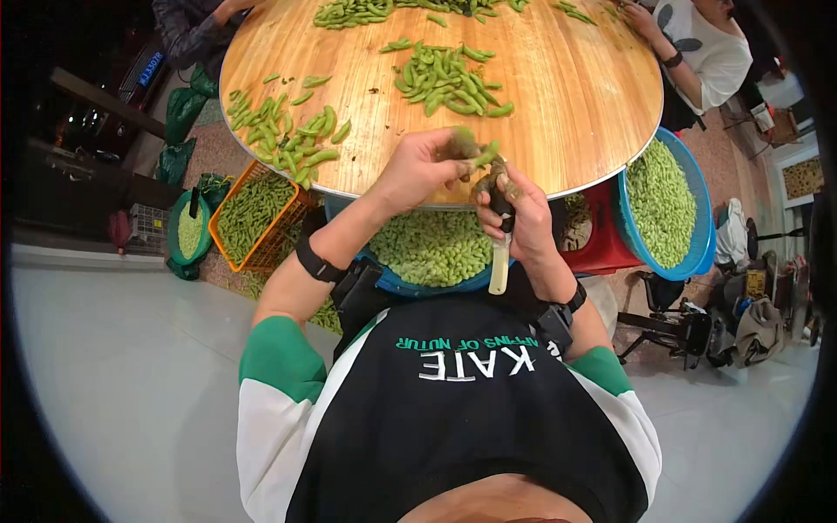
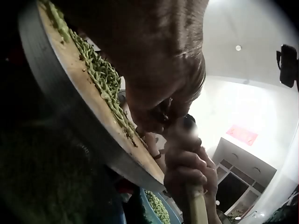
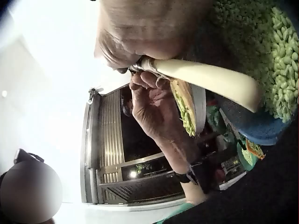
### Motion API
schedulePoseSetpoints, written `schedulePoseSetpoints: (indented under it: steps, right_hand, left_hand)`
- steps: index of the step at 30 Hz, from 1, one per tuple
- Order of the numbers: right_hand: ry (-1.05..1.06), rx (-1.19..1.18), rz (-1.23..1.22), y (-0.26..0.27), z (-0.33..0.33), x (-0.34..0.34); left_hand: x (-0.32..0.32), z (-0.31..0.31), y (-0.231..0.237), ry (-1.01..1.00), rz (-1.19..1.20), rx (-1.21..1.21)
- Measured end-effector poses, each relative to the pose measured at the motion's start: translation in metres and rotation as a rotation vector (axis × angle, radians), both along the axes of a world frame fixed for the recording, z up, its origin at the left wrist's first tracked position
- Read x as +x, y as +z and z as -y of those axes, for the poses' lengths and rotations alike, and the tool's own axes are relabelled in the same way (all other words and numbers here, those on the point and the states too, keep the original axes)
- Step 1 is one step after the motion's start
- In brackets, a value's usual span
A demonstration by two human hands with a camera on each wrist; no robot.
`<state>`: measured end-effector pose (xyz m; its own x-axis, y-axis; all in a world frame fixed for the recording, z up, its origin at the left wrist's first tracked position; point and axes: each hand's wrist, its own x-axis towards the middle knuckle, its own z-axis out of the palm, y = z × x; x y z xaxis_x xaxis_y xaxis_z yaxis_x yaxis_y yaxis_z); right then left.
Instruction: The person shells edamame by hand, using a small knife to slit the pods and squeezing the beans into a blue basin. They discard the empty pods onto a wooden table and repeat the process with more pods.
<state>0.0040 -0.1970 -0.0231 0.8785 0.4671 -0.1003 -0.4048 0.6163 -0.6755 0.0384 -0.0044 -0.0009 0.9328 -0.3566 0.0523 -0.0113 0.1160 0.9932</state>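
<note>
My left hand is over the table's near edge, pinching a green soybean pod between thumb and fingers. Close beside it, my right hand grips a cream-handled tool with its handle pointing down toward my body. In the right wrist view a metal collar shows at the top of the cream handle, while the working end is hidden at the fingers. Both hands' fingertips meet around the pod. Directly below them, a blue basin holds shelled green beans.
Piles of pods lie on the round wooden table. An orange crate of pods stands left, near a green basin. At right are a red stool and another blue basin of beans. Two people sit across.
</note>
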Motion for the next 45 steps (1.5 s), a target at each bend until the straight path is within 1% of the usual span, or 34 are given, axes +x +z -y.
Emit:
schedulePoseSetpoints:
  steps: [2,3,8,12,15,17,18,20,21,22,23,24,25,26,27,28,29,30,31,33,34,35,36,37,39,40,41,42,43,44,45]
  right_hand:
    - [0.029,0.004,0.012,0.002,0.000,-0.001]
    - [0.058,0.011,0.026,0.002,0.000,-0.002]
    - [0.055,0.001,0.023,0.000,-0.001,-0.004]
    - [0.061,0.006,0.020,0.004,-0.003,-0.006]
    - [0.052,-0.005,0.031,0.003,-0.004,-0.005]
    - [0.044,-0.007,0.022,0.005,-0.004,-0.005]
    - [0.035,-0.007,0.013,0.006,-0.004,-0.005]
    - [0.026,-0.021,0.008,0.006,-0.004,-0.004]
    - [0.018,-0.034,0.003,0.006,-0.004,-0.003]
    - [0.019,-0.035,0.004,0.006,-0.004,-0.002]
    - [0.040,0.027,-0.045,0.007,-0.004,0.000]
    - [0.062,0.088,-0.092,0.007,-0.003,0.002]
    - [0.064,0.087,-0.088,0.007,-0.002,0.003]
    - [0.120,0.146,-0.076,0.007,-0.001,0.004]
    - [0.175,0.205,-0.065,0.007,0.000,0.005]
    - [0.176,0.205,-0.068,0.007,0.000,0.004]
    - [0.223,0.246,-0.067,0.009,0.000,0.005]
    - [0.270,0.287,-0.065,0.010,0.001,0.005]
    - [0.271,0.285,-0.065,0.009,0.001,0.006]
    - [0.251,0.348,-0.157,0.003,0.002,0.009]
    - [0.251,0.348,-0.156,0.000,0.001,0.011]
    - [0.208,0.363,-0.230,-0.003,-0.001,0.014]
    - [0.165,0.377,-0.301,-0.006,-0.002,0.017]
    - [0.165,0.378,-0.299,-0.009,-0.002,0.017]
    - [0.153,0.386,-0.317,-0.014,-0.004,0.013]
    - [0.156,0.385,-0.322,-0.017,-0.005,0.013]
    - [0.179,0.429,-0.337,-0.018,-0.006,0.014]
    - [0.200,0.474,-0.350,-0.018,-0.007,0.015]
    - [0.200,0.474,-0.346,-0.017,-0.007,0.015]
    - [0.186,0.464,-0.351,-0.015,-0.008,0.013]
    - [0.171,0.454,-0.359,-0.014,-0.009,0.012]
  left_hand:
    - [-0.007,0.001,-0.003,-0.003,-0.077,-0.030]
    - [-0.008,0.000,-0.004,-0.003,-0.080,-0.033]
    - [-0.010,-0.005,-0.001,-0.032,-0.054,0.058]
    - [-0.012,-0.006,0.000,-0.011,-0.041,0.071]
    - [-0.008,-0.008,-0.001,-0.034,-0.052,0.065]
    - [-0.005,-0.007,-0.003,-0.054,-0.074,-0.023]
    - [-0.004,-0.008,-0.005,-0.054,-0.075,-0.024]
    - [0.001,-0.011,-0.011,-0.129,-0.222,-0.200]
    - [0.005,-0.012,-0.014,-0.129,-0.221,-0.201]
    - [0.010,-0.013,-0.016,-0.164,-0.276,-0.264]
    - [0.012,-0.014,-0.018,-0.198,-0.330,-0.328]
    - [0.013,-0.014,-0.016,-0.197,-0.327,-0.328]
    - [0.014,-0.015,-0.013,-0.250,-0.405,-0.385]
    - [0.015,-0.015,-0.012,-0.303,-0.486,-0.441]
    - [0.015,-0.015,-0.014,-0.302,-0.486,-0.442]
    - [0.014,-0.015,-0.017,-0.354,-0.497,-0.505]
    - [0.014,-0.014,-0.020,-0.407,-0.506,-0.568]
    - [0.013,-0.014,-0.021,-0.406,-0.507,-0.570]
    - [0.012,-0.013,-0.022,-0.416,-0.516,-0.587]
    - [0.014,-0.013,-0.021,-0.422,-0.521,-0.605]
    - [0.017,-0.011,-0.021,-0.298,-0.315,-0.398]
    - [0.018,-0.009,-0.021,-0.173,-0.111,-0.192]
    - [0.009,-0.007,0.002,-0.035,0.063,0.145]
    - [0.006,-0.006,0.006,-0.035,0.065,0.146]
    - [0.000,-0.004,0.010,0.123,0.860,0.621]
    - [-0.002,-0.003,0.016,0.161,1.034,0.706]
    - [-0.004,-0.004,0.015,0.163,1.034,0.706]
    - [-0.006,-0.005,0.015,0.155,1.026,0.755]
    - [-0.007,-0.005,0.014,0.147,1.018,0.804]
    - [-0.005,-0.005,0.012,0.147,1.022,0.804]
    - [-0.003,-0.002,0.010,0.153,0.795,0.588]
